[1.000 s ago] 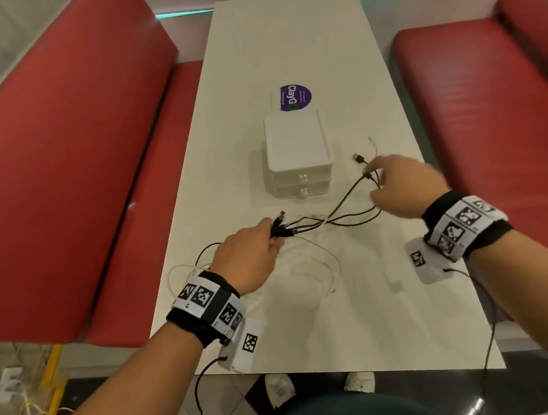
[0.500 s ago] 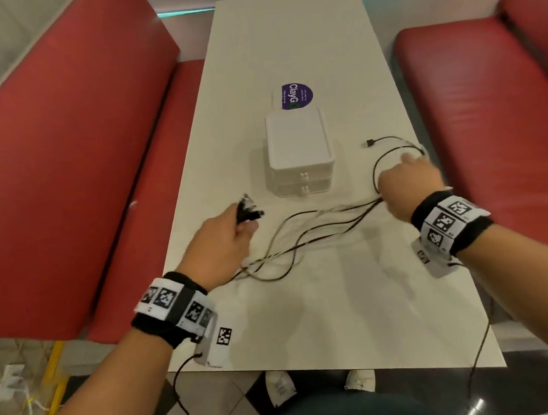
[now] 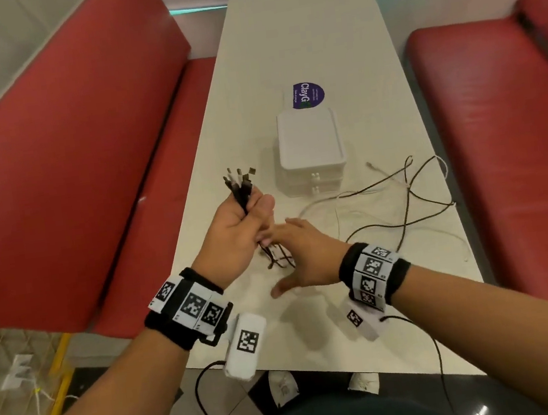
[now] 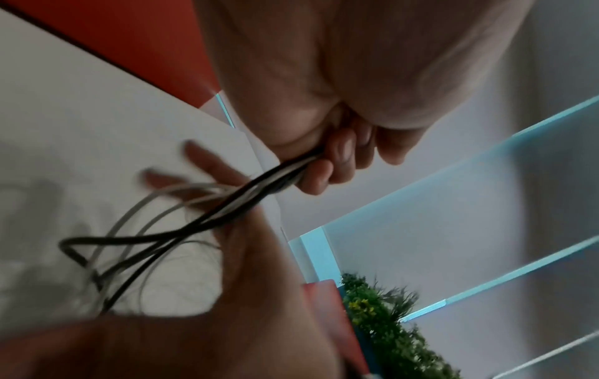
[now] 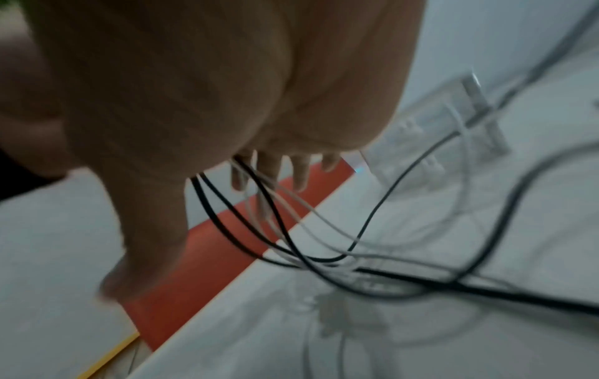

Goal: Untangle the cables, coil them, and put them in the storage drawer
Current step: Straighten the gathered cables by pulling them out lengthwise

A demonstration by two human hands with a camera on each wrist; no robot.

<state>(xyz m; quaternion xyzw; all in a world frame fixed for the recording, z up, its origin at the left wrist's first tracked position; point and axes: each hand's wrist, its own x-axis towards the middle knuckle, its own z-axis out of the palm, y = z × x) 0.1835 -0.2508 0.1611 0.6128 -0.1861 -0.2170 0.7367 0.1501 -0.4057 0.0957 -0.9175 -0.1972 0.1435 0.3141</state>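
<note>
My left hand [image 3: 248, 219] is raised over the table's left side and grips a bundle of black and white cables [image 3: 398, 192] just below their plugs [image 3: 240, 180], which stick up. In the left wrist view its fingers [image 4: 337, 156] curl round the cables [image 4: 207, 220]. My right hand [image 3: 296, 249] is beside and just below it, fingers straight and spread, with the hanging strands running past its fingers [image 5: 291, 169]. The rest of the cables [image 5: 389, 274] trail loosely to the right over the table. The white storage drawer box [image 3: 309, 141] stands mid-table, drawers shut.
A purple sticker [image 3: 308, 94] lies behind the drawer box on the long white table [image 3: 295, 25]. Red bench seats [image 3: 69, 156] flank it on both sides. Cable ends reach near the table's right edge [image 3: 452, 206].
My left hand has lifted the plug ends higher. My right hand let go of the cables at the right, moved left to just under the left hand and spread its fingers.
</note>
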